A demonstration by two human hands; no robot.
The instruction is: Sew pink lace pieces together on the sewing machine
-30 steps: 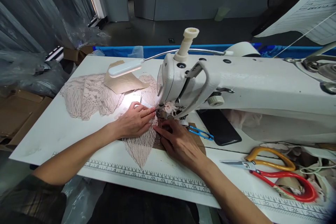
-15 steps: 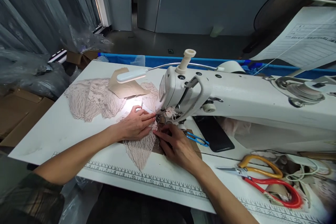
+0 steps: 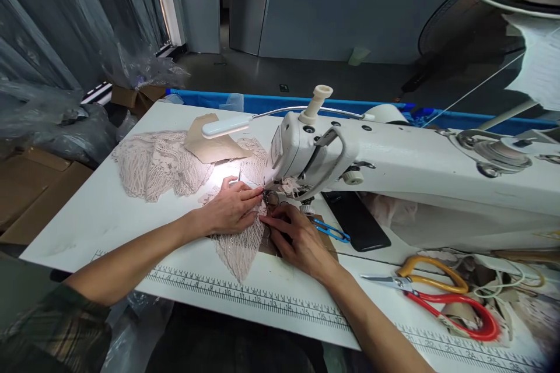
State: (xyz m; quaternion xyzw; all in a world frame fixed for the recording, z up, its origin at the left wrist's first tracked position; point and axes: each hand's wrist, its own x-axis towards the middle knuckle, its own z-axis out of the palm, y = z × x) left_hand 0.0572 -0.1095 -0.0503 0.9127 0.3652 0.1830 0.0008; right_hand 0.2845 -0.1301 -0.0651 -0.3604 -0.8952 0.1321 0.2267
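Observation:
A pale pink lace piece lies under the needle of a white sewing machine. My left hand rests flat on the lace just left of the presser foot, fingers stretched toward the needle. My right hand presses down on the lace and a brown paper piece in front of the needle, its fingers together and pointing left. Neither hand grips anything. A small pink lace flower hangs at the machine head.
More pink lace and a brown paper pattern lie at the back left under a gooseneck lamp. Blue thread snips, a black phone and large orange-and-red scissors sit right of my hands. A printed ruler runs along the white table's front edge.
Both hands have stayed at the needle, barely shifting on the lace. The camera has tilted up, so everything sits slightly lower in view.

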